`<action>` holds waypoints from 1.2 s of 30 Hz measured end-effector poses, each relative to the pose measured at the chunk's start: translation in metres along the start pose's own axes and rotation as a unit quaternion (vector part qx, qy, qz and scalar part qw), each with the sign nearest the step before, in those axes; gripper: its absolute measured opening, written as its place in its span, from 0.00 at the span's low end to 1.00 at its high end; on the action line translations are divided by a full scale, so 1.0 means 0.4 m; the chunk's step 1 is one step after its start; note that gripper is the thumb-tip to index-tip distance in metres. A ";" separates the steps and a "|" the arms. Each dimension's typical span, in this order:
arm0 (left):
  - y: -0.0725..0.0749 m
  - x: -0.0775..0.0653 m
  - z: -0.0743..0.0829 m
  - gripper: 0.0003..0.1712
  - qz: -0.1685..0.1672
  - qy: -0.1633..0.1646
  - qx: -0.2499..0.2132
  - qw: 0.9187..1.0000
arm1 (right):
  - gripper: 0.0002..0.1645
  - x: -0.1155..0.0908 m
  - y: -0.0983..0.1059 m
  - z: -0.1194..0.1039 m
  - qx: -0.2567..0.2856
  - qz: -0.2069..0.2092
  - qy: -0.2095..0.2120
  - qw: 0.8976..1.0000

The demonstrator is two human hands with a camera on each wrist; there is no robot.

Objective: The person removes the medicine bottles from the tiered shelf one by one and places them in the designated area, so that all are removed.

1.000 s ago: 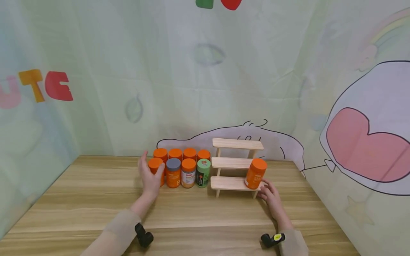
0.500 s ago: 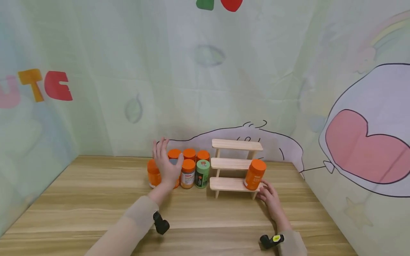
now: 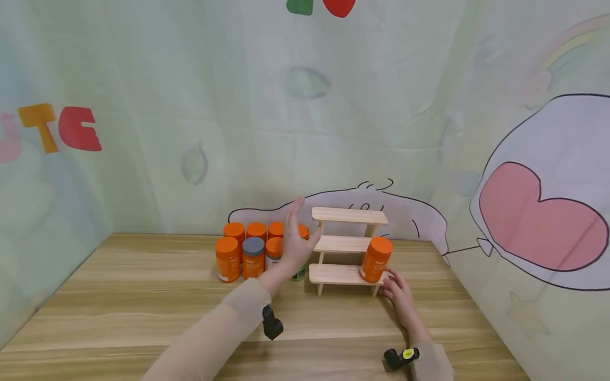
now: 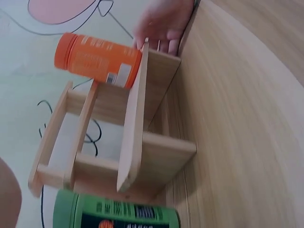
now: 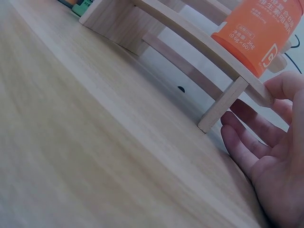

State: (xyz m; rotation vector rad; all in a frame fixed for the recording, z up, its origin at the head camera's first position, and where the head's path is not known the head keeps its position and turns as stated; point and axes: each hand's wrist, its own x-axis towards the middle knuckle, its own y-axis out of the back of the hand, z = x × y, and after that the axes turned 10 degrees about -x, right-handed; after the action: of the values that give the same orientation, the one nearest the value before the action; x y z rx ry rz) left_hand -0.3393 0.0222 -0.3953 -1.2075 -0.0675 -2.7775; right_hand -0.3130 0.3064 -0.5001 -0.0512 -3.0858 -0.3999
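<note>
My left hand (image 3: 296, 242) is over the right end of a group of bottles, fingers stretched upward and nothing held. It partly hides a green bottle (image 4: 128, 216) and covers part of an orange-lidded bottle (image 3: 274, 253) with a pale label. At the right end of a three-tier wooden display stand (image 3: 335, 273), my right hand (image 3: 401, 299) grips the lowest board, thumb at its edge and fingers curled below beside the leg. One orange bottle (image 3: 376, 259) stands upright on that board, close to this hand. The two upper tiers bear nothing.
Left of the stand, the bottles stand in two rows on the wooden table (image 3: 143, 307). A grey-lidded orange bottle (image 3: 253, 257) and another orange bottle (image 3: 228, 260) are in front; several orange lids (image 3: 234, 229) show behind. A printed curtain (image 3: 238, 106) hangs behind the table.
My left hand has moved right across the bottles, from the leftmost front one to the green one, taking none. The right hand stays at the stand's end.
</note>
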 end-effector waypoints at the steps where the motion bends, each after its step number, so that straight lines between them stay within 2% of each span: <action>1: -0.014 0.000 0.002 0.42 -0.018 0.009 -0.009 1.000 | 0.28 0.001 0.000 0.001 0.000 0.000 0.001 1.000; 6: -0.073 0.001 0.014 0.45 -0.091 0.061 -0.064 0.992 | 0.28 0.005 0.001 0.006 0.005 -0.001 -0.001 1.000; 12: -0.123 0.003 0.017 0.50 -0.142 0.118 -0.093 0.978 | 0.29 0.003 -0.005 0.004 0.018 -0.001 0.002 1.000; 15: -0.144 0.004 0.014 0.53 -0.171 0.151 -0.116 0.967 | 0.29 0.001 -0.007 0.001 0.018 -0.002 0.005 1.000; 19: -0.171 0.007 0.010 0.57 -0.220 0.195 -0.142 0.945 | 0.28 -0.001 -0.005 0.001 0.016 0.001 0.015 1.000; 24: -0.207 0.015 0.007 0.55 -0.277 0.230 -0.128 0.924 | 0.28 0.000 0.002 0.003 0.017 0.002 0.018 1.000; 31: -0.238 0.005 0.004 0.49 -0.307 0.258 -0.109 0.910 | 0.28 0.001 0.005 0.001 0.013 -0.005 -0.001 1.000; 36: -0.247 -0.008 0.008 0.48 -0.300 0.270 -0.106 0.909 | 0.28 0.001 0.002 -0.001 0.015 -0.004 0.002 1.000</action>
State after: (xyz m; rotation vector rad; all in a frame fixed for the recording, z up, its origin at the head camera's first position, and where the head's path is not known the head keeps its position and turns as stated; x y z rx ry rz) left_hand -0.3466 0.1210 -0.3949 -0.4340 -0.1048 -3.6394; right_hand -0.3134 0.3071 -0.4997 -0.0378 -3.0888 -0.3549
